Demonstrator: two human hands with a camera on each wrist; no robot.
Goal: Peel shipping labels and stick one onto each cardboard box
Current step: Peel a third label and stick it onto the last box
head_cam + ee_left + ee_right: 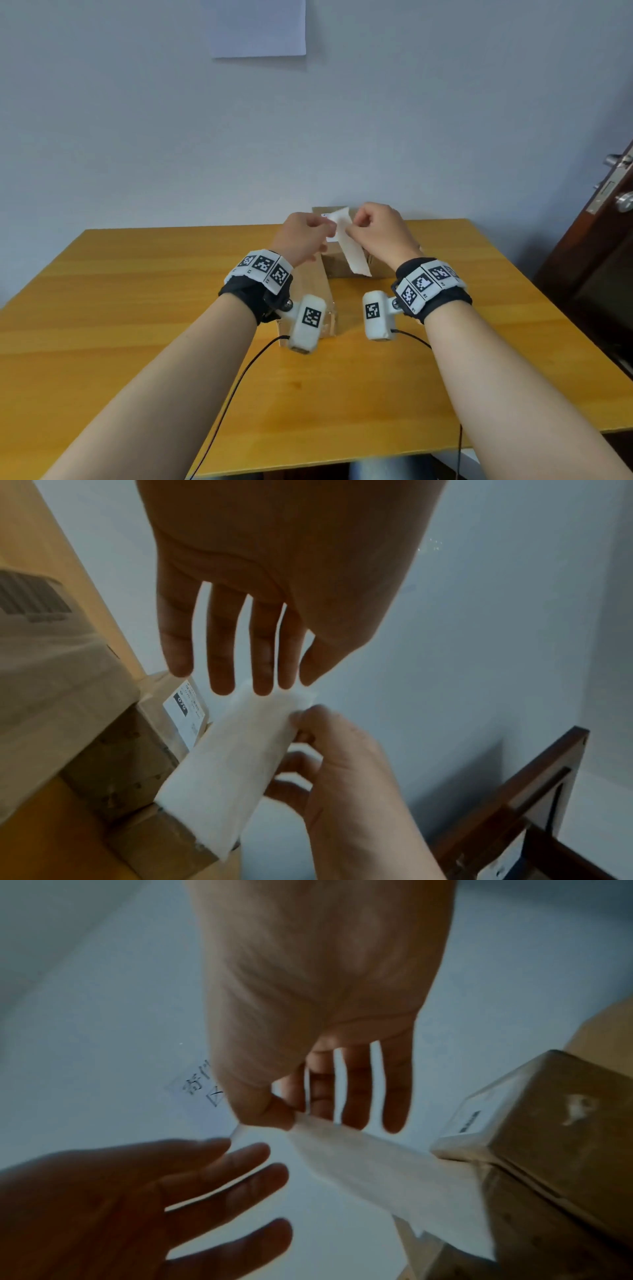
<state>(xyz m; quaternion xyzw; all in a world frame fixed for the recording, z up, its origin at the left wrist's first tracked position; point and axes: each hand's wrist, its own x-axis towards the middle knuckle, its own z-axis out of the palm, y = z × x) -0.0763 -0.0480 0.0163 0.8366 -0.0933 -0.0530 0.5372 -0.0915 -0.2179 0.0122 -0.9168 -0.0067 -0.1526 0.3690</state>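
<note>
Both hands are raised above the table and hold a white label strip (351, 246) between them. My left hand (330, 224) pinches its top edge with thumb and forefinger (287, 680). My right hand (351, 229) pinches the same end from the other side, thumb (274, 1112) on the strip (377, 1167). The strip (236, 756) hangs down in front of a cardboard box (337, 269) that has a printed label (186, 718) stuck on it. A long cardboard box (315, 291) lies under my left wrist, partly hidden.
The boxes stand at the back middle of a wooden table (137, 308) set against a pale wall. A paper sheet (257, 27) hangs on the wall. A dark door with a metal handle (616, 192) is at the right. Cables trail from both wrists.
</note>
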